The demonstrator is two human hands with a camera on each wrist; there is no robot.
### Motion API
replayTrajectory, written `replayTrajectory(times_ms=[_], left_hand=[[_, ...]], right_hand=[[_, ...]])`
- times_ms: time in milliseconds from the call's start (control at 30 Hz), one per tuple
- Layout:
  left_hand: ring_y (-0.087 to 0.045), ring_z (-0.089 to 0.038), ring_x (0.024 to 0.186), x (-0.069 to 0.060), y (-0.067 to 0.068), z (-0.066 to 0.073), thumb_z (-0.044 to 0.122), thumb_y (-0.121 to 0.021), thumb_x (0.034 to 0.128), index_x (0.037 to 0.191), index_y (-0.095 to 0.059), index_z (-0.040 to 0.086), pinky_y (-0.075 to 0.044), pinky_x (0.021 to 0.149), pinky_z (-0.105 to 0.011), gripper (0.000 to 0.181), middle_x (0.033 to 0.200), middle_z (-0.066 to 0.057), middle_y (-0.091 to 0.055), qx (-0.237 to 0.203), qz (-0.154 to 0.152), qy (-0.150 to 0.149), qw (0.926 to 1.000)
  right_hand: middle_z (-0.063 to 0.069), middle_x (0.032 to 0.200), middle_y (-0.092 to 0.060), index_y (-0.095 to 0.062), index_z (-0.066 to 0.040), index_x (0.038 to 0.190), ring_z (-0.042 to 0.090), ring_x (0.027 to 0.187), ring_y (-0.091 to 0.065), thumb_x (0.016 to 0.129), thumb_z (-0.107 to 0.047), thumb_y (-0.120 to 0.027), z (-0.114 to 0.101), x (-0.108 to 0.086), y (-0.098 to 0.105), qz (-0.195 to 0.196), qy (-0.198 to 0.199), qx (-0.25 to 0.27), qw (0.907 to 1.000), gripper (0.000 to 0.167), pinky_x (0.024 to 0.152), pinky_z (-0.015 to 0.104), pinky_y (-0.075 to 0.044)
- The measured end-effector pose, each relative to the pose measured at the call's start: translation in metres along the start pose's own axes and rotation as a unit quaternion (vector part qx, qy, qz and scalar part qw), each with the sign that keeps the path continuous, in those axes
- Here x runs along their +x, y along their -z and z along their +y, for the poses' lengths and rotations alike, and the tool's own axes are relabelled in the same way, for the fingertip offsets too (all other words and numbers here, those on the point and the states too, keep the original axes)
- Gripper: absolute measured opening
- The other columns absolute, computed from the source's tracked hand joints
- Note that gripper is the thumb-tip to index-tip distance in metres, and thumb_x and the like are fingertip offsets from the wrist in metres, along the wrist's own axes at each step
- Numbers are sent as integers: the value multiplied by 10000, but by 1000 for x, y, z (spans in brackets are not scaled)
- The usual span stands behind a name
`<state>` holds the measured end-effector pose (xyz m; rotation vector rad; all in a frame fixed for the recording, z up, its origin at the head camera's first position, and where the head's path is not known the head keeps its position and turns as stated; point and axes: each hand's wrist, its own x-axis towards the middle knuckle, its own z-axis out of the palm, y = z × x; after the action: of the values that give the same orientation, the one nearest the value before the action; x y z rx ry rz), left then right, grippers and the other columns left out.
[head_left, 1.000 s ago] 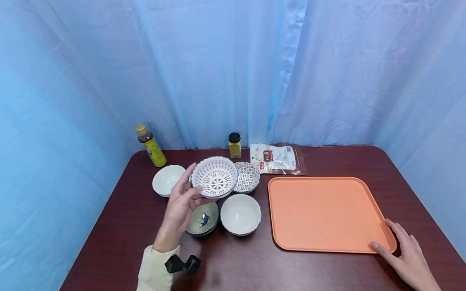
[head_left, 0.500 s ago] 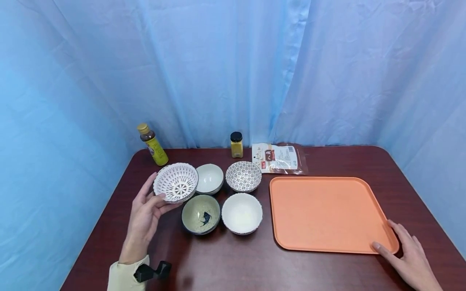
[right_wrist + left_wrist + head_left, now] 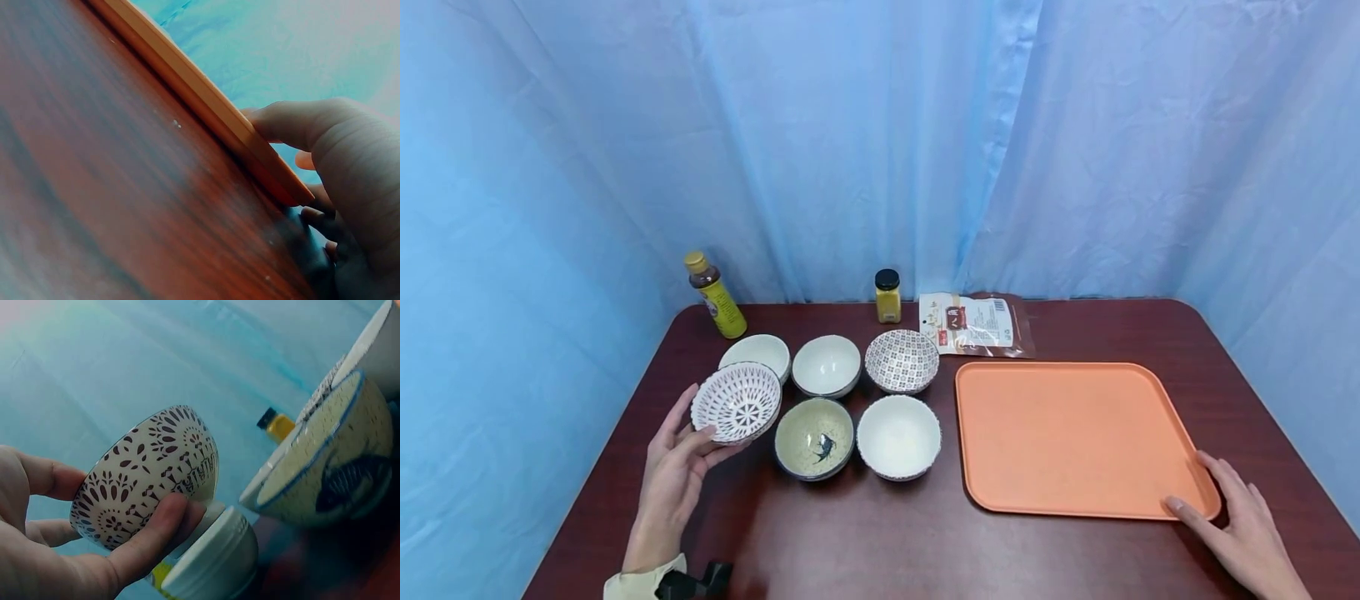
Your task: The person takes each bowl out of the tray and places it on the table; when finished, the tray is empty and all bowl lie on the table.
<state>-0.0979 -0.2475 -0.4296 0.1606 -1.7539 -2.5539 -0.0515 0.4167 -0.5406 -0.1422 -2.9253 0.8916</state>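
My left hand (image 3: 668, 479) holds a white bowl with a dark petal pattern (image 3: 737, 404) by its left side, off the table. In the left wrist view, the thumb presses this bowl's patterned outside while other fingers lie behind it. Right of it stand a green bowl with a blue fish motif (image 3: 814, 440) and a white bowl (image 3: 899, 438). Behind are two white bowls (image 3: 762, 353) (image 3: 827, 367) and a small-patterned bowl (image 3: 902, 362). My right hand (image 3: 1243, 521) grips the near right corner of the orange tray (image 3: 1067, 437), thumb on the near rim, fingers along the right side.
A yellow-labelled bottle (image 3: 718, 297) stands at the table's back left. A black-capped yellow jar (image 3: 887, 297) and a brown-and-white packet (image 3: 976, 325) are at the back. Blue curtains (image 3: 880, 150) surround the dark wooden table (image 3: 895, 542).
My left hand has carried the petal-patterned bowl leftward from over the other bowls, then lower and closer. The bowls behind it have come into view. My right hand stays at the tray corner.
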Motion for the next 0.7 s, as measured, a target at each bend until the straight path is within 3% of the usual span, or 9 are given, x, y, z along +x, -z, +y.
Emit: replayTrajectory(times_ms=[167, 400, 567, 700], left_hand=[[-719, -156, 1020, -5, 14, -7, -75, -445, 998, 1609, -149, 138, -653, 783, -346, 711, 1333, -8, -492, -36, 61, 52, 10000], [-726, -159, 1002, -11, 31, -19, -73, -442, 1002, 1556, -221, 169, -653, 779, -356, 645, 1258, 47, -595, -254, 37, 87, 9996], [-720, -164, 1022, -15, 39, -26, -78, -445, 994, 1589, -165, 135, -652, 791, -358, 692, 1280, 29, -562, -243, -3, 135, 9996], [-723, -181, 1021, -17, 45, -31, -92, -423, 990, 1577, -214, 158, -652, 796, -369, 672, 1280, 26, -572, -369, -118, 102, 9992]], right_hand=[[475, 1489, -235, -188, 70, 1555, 625, 1458, -46, 987, -350, -606, 1, -1, 0, 82, 93, 70, 9999, 821, 1172, 734, 169], [478, 1485, -231, -191, 77, 1551, 634, 1451, -38, 986, -355, -604, 3, -1, 1, 85, 78, 20, 9999, 823, 1176, 728, 172], [475, 1491, -225, -193, 66, 1556, 629, 1454, -42, 982, -358, -611, 5, -1, -1, 93, 77, 8, 9999, 827, 1180, 726, 166], [478, 1488, -225, -190, 71, 1553, 628, 1454, -44, 983, -369, -606, 3, 0, -1, 68, 35, -9, 10000, 832, 1179, 729, 163]])
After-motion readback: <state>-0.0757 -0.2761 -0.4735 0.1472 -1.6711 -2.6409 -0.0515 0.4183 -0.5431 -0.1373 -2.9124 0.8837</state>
